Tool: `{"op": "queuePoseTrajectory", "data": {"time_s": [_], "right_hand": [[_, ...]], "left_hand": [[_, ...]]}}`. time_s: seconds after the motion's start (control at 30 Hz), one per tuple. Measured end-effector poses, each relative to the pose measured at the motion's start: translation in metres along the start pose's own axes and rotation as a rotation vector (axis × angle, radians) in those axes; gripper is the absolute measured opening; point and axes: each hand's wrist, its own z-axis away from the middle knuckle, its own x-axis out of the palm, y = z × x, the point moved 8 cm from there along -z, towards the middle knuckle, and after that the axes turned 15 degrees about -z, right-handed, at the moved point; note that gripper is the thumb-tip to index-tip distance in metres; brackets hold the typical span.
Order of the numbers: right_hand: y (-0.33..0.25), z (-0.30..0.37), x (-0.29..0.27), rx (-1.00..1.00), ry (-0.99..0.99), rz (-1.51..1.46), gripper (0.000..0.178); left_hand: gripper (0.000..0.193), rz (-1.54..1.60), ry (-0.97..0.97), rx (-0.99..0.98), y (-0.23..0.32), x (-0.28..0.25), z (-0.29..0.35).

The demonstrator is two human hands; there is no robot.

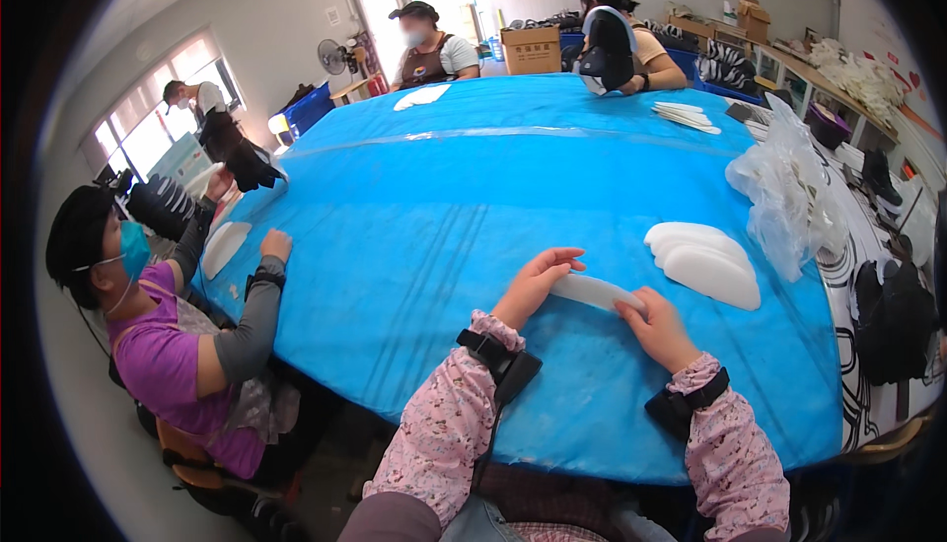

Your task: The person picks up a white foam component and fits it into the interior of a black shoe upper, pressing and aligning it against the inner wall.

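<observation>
A white, flat, elongated pad [598,291] is stretched between my two hands, just above the blue-covered table. My left hand [534,286] grips its left end, with the fingers reaching over past it. At the other end, my right hand [663,327] pinches the pad between thumb and fingers. To the right of it lies a fanned stack of white pads [705,262] with rounded edges. Both of my forearms wear pink patterned sleeves with black straps at the wrists. The pad's exact kind and material cannot be told.
A blue sheet [424,236] covers the table. Clear plastic bags [789,187] lie along its right edge, near dark shoes. A co-worker in purple [178,345] sits at the left beside white pads [225,248]. Other people work at the far side, near a cardboard box [531,51].
</observation>
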Motion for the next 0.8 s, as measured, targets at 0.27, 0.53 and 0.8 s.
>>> {"op": "queuePoseTrajectory", "data": {"time_s": [0.27,0.53,0.8], "right_hand": [[0.005,-0.001,-0.002,0.102,0.012,-0.015,0.025],[0.003,0.000,-0.003,0.108,0.018,0.039,0.025],[0.002,0.008,0.001,0.021,-0.010,0.093,0.025]], "left_hand": [[0.031,0.016,-0.010,0.014,0.000,0.004,-0.003],[0.030,-0.038,0.051,0.072,-0.015,-0.003,-0.014],[0.033,0.037,0.003,0.015,-0.015,0.003,-0.005]]}}
